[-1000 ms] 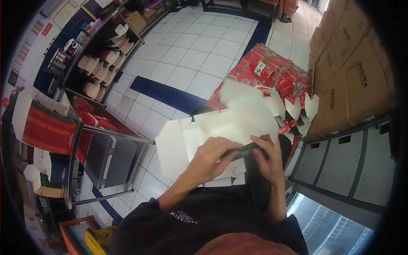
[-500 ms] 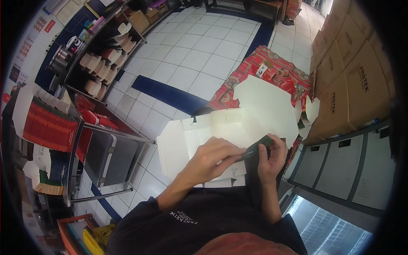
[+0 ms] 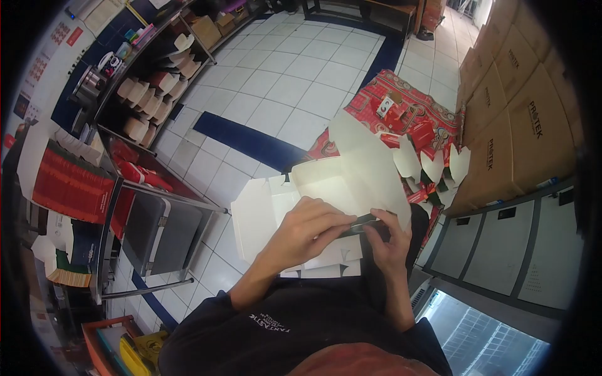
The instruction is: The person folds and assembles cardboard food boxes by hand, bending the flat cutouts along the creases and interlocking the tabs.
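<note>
In the head view, the left hand (image 3: 310, 227) and right hand (image 3: 387, 243) each pinch, thumb against fingers, the dark edge of a partly folded white paperboard box (image 3: 329, 189), nearer than the red patterned cloth (image 3: 434, 102).

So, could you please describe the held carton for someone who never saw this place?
Start from the red patterned cloth on the tiled floor. Nearer the camera is the white-lined carton with spread flaps, the only one the fingers hold.
</note>
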Action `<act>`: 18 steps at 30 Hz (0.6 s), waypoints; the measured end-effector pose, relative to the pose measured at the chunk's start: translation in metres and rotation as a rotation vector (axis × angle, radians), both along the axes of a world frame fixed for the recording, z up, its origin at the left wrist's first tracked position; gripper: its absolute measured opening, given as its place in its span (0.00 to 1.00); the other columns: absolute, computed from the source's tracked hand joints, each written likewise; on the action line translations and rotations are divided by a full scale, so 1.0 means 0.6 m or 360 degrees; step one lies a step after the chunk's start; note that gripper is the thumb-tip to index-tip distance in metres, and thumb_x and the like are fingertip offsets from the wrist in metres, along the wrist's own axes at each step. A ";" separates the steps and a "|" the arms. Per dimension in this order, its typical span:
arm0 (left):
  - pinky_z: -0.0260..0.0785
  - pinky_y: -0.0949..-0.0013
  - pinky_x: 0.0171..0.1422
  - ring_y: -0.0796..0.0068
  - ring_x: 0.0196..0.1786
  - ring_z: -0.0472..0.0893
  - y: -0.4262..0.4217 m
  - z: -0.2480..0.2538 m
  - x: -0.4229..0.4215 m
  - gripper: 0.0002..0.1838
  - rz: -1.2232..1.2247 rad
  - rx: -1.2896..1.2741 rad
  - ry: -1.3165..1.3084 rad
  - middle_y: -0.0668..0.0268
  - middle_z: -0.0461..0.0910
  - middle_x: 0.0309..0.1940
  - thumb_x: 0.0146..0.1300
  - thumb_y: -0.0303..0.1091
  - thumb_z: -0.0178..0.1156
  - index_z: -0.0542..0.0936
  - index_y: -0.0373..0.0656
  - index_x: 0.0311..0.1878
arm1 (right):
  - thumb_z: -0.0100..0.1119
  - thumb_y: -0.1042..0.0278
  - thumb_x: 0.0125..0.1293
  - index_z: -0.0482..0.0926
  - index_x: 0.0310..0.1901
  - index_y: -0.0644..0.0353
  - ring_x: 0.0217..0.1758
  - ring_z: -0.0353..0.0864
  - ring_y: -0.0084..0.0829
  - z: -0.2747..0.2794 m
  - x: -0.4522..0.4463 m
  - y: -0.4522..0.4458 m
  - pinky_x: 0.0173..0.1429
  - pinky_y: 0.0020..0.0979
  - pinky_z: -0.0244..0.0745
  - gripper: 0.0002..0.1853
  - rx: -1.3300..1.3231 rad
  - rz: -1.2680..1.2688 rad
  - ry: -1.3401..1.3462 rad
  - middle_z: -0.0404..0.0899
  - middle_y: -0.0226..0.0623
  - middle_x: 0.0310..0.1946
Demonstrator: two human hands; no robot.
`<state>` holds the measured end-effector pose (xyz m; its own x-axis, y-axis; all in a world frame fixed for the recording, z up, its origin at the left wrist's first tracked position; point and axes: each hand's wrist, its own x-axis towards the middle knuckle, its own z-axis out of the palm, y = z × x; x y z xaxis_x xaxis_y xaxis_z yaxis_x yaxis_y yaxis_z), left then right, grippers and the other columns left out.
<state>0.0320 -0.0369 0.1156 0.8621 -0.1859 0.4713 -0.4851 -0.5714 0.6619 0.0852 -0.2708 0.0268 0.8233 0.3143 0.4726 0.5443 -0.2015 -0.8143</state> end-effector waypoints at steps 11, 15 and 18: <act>0.67 0.64 0.53 0.70 0.41 0.83 0.008 0.002 0.001 0.14 -0.0089 -0.0043 -0.0014 0.72 0.90 0.38 0.65 0.27 0.78 0.93 0.47 0.53 | 0.74 0.82 0.69 0.90 0.61 0.61 0.44 0.86 0.28 0.007 0.008 0.004 0.53 0.29 0.83 0.19 0.0344 0.0061 0.0392 0.82 0.44 0.60; 0.68 0.64 0.53 0.73 0.41 0.85 0.014 0.008 0.005 0.17 -0.0097 0.0026 0.0012 0.73 0.93 0.41 0.61 0.25 0.82 0.95 0.48 0.53 | 0.67 0.83 0.76 0.87 0.61 0.68 0.55 0.86 0.27 0.018 0.003 0.009 0.63 0.29 0.83 0.15 0.0237 0.0108 0.0467 0.83 0.40 0.56; 0.68 0.64 0.53 0.73 0.41 0.85 0.021 0.010 0.006 0.17 -0.0108 0.0027 0.0027 0.73 0.93 0.41 0.61 0.25 0.82 0.95 0.48 0.53 | 0.73 0.81 0.70 0.90 0.58 0.62 0.45 0.87 0.29 0.025 -0.001 0.018 0.52 0.31 0.83 0.16 0.0236 -0.0016 0.0307 0.85 0.42 0.52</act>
